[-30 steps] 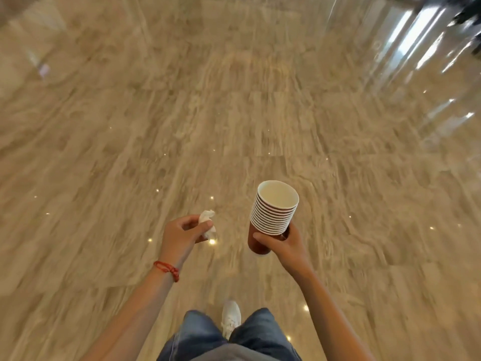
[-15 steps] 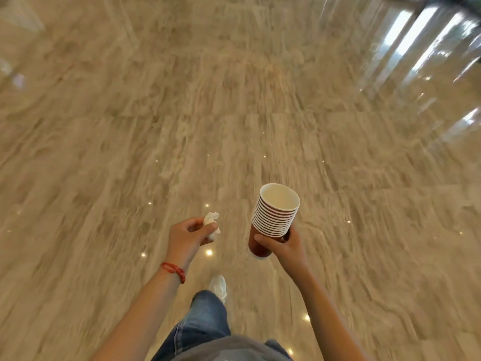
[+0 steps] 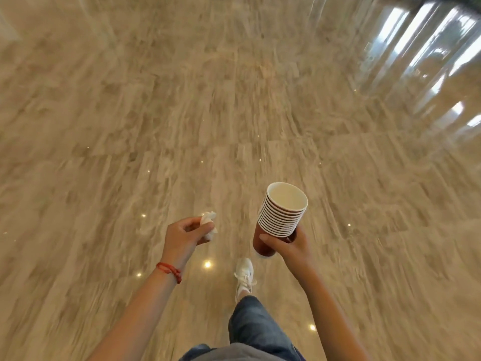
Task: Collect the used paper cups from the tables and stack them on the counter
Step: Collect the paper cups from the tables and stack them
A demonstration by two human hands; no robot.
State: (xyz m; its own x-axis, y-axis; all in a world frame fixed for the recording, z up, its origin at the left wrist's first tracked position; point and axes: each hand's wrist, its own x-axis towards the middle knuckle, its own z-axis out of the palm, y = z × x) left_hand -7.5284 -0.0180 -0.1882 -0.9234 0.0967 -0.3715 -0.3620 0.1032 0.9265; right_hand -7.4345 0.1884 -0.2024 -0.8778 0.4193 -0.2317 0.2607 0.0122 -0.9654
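A stack of several nested paper cups (image 3: 282,213), red-brown outside and white inside, tilts a little to the left in front of me. My right hand (image 3: 289,246) grips the stack near its base, fingers wrapped round the lowest cup. To the left, my left hand (image 3: 186,234) pinches a crumpled white tissue (image 3: 208,224) between thumb and fingers. A red string bracelet sits on that wrist. No table or counter is in view.
Polished beige marble floor (image 3: 182,113) spreads all around, blurred by motion. Bright window reflections (image 3: 426,56) lie at the upper right. My white shoe (image 3: 244,276) and blue jeans leg step forward below the hands.
I have walked forward over the floor; the stepping foot has switched. Both hands keep their holds, and the cup stack stays in the same place before me.
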